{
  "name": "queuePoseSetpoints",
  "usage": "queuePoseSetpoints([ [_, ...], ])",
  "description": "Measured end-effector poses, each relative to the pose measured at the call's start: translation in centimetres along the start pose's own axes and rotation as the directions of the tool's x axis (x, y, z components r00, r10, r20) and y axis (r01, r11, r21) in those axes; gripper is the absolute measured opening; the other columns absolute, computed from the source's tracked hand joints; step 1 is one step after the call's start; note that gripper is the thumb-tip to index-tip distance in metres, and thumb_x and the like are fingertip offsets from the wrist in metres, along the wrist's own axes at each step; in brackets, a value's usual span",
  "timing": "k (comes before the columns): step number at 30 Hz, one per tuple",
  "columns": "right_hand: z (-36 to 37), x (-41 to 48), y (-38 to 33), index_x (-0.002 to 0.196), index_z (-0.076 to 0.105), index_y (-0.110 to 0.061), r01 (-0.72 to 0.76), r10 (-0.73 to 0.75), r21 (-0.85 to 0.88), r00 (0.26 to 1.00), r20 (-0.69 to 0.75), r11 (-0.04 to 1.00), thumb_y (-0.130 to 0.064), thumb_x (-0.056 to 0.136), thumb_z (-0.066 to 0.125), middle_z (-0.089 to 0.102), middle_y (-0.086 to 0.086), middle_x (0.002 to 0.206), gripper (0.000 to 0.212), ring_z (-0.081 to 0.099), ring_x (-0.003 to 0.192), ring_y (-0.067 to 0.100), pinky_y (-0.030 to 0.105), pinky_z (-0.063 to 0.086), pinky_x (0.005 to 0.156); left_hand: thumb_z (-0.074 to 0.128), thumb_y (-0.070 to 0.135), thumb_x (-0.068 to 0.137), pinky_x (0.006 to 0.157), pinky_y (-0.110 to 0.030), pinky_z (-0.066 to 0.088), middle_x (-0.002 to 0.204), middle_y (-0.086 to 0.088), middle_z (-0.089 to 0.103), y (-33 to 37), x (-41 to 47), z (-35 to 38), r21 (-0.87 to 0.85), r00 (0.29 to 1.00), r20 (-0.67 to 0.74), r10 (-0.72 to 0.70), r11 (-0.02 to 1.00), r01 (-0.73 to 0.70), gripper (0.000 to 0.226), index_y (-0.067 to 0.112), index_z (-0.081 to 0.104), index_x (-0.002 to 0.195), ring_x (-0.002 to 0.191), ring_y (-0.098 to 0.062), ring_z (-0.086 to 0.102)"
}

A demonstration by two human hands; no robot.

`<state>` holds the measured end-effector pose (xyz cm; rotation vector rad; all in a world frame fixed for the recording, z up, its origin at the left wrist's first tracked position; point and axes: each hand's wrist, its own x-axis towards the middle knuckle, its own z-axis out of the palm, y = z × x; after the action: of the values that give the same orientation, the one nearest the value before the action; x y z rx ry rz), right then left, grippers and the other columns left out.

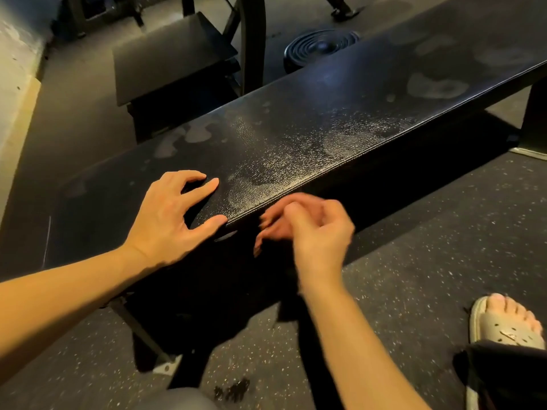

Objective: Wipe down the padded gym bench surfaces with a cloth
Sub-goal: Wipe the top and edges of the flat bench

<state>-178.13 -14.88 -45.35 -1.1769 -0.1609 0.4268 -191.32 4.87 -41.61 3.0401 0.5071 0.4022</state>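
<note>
A long black padded bench (325, 119) runs from lower left to upper right, its top marked with pale smears and shiny wet-looking patches. My left hand (171, 214) rests on the near part of the top, fingers spread and slightly bent, fingertips and thumb touching the pad by its front seam. My right hand (307, 229) is blurred by motion just in front of the bench's dark side panel, fingers curled toward it, thumb on the index finger. No cloth can be made out; whether the right hand holds anything is unclear.
Beyond the bench lies a black ribbed weight plate (319, 47), and a second dark pad (174, 63) with machine frame posts stands at the back. The speckled rubber floor (414, 232) lies in front, with my sandalled foot (503, 321) at the right. A pale wall (14, 84) is at the left.
</note>
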Motion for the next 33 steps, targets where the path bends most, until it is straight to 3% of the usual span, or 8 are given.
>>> queuePoseSetpoints([
  [3, -3.0, 4.7, -2.9, 0.080, 0.057, 0.007, 0.161, -0.167, -0.045, 0.932, -0.322, 0.986, 0.013, 0.087, 0.048, 0.071, 0.005, 0.063, 0.013, 0.068, 0.051, 0.018, 0.030, 0.055, 0.053, 0.054, 0.066, 0.090, 0.108, -0.038, 0.033, 0.138, -0.003, 0.055, -0.1, -0.1, 0.2, 0.004, 1.000, -0.015, 0.006, 1.000, -0.006, 0.069, 0.023, 0.060, 0.143, 0.129, -0.024, 0.048],
  [5, -3.5, 5.6, -1.8, 0.088, 0.059, -0.002, 0.105, -0.168, -0.169, 0.892, -0.420, 0.980, 0.001, 0.094, 0.052, 0.072, -0.002, 0.068, 0.009, 0.069, 0.058, 0.007, 0.032, 0.059, 0.063, 0.055, 0.067, 0.089, 0.106, -0.037, 0.034, 0.136, -0.003, 0.056, -0.1, 0.0, 0.2, -0.005, 1.000, -0.026, 0.005, 1.000, -0.005, 0.069, 0.022, 0.062, 0.141, 0.127, -0.023, 0.049],
  [8, -1.7, 2.8, 1.4, 0.089, 0.063, -0.005, -0.009, -0.056, -0.203, 0.948, -0.314, 0.979, -0.010, 0.087, 0.057, 0.073, 0.007, 0.079, 0.008, 0.073, 0.070, 0.022, 0.048, 0.060, 0.073, 0.053, 0.070, 0.090, 0.106, -0.036, 0.035, 0.134, -0.002, 0.056, -0.1, 0.0, 0.1, -0.015, 1.000, -0.017, 0.005, 1.000, -0.005, 0.071, 0.022, 0.063, 0.140, 0.125, -0.022, 0.050],
  [12, 1.5, -3.8, 4.3, 0.080, 0.069, -0.014, -0.083, 0.084, -0.400, 0.996, -0.015, 0.913, -0.014, 0.088, 0.069, 0.070, -0.002, 0.073, 0.007, 0.064, 0.066, 0.009, 0.033, 0.052, 0.070, 0.054, 0.076, 0.086, 0.108, -0.040, 0.039, 0.136, 0.003, 0.056, -0.1, 0.2, -0.7, -0.084, 0.999, 0.026, -0.021, 0.996, 0.023, 0.075, 0.025, 0.063, 0.140, 0.125, -0.018, 0.049],
  [17, 6.5, -8.3, 4.7, 0.081, 0.073, -0.031, -0.122, 0.281, -0.424, 0.899, 0.337, 0.898, -0.013, 0.092, 0.065, 0.074, -0.005, 0.083, 0.022, 0.071, 0.082, 0.009, 0.028, 0.055, 0.079, 0.049, 0.077, 0.087, 0.110, -0.036, 0.035, 0.144, 0.002, 0.056, -1.9, -1.8, -3.1, -0.046, 0.996, 0.093, -0.015, 0.999, 0.020, 0.075, 0.026, 0.064, 0.139, 0.131, -0.017, 0.049],
  [23, 8.0, -8.4, 4.2, 0.079, 0.078, -0.013, -0.255, 0.280, -0.286, 0.959, 0.050, 0.924, -0.010, 0.085, 0.073, 0.074, 0.002, 0.070, 0.008, 0.064, 0.057, 0.004, 0.020, 0.049, 0.055, 0.046, 0.079, 0.089, 0.114, -0.040, 0.034, 0.146, -0.005, 0.056, -6.2, -5.9, -4.0, 0.081, 0.996, 0.081, -0.035, 0.996, 0.029, 0.081, 0.022, 0.059, 0.145, 0.134, -0.024, 0.049],
  [29, 4.9, -4.6, 3.5, 0.080, 0.074, -0.009, -0.136, 0.080, -0.236, 0.970, -0.230, 0.962, -0.009, 0.089, 0.064, 0.075, 0.005, 0.071, 0.013, 0.074, 0.068, 0.017, 0.042, 0.063, 0.072, 0.050, 0.079, 0.088, 0.115, -0.048, 0.034, 0.147, -0.002, 0.053, -6.3, -6.8, -2.2, 0.022, 0.998, -0.010, -0.057, 0.998, 0.057, 0.080, 0.023, 0.057, 0.146, 0.136, -0.022, 0.047],
  [33, 8.5, -8.5, 3.8, 0.080, 0.071, 0.003, -0.123, 0.126, -0.253, 0.992, -0.004, 0.960, 0.002, 0.092, 0.055, 0.072, 0.003, 0.061, 0.019, 0.070, 0.055, 0.011, 0.029, 0.056, 0.059, 0.051, 0.078, 0.088, 0.116, -0.044, 0.033, 0.145, -0.003, 0.055, -6.2, -6.8, -2.1, 0.013, 0.998, -0.037, -0.059, 0.998, 0.060, 0.080, 0.022, 0.058, 0.145, 0.134, -0.023, 0.048],
])
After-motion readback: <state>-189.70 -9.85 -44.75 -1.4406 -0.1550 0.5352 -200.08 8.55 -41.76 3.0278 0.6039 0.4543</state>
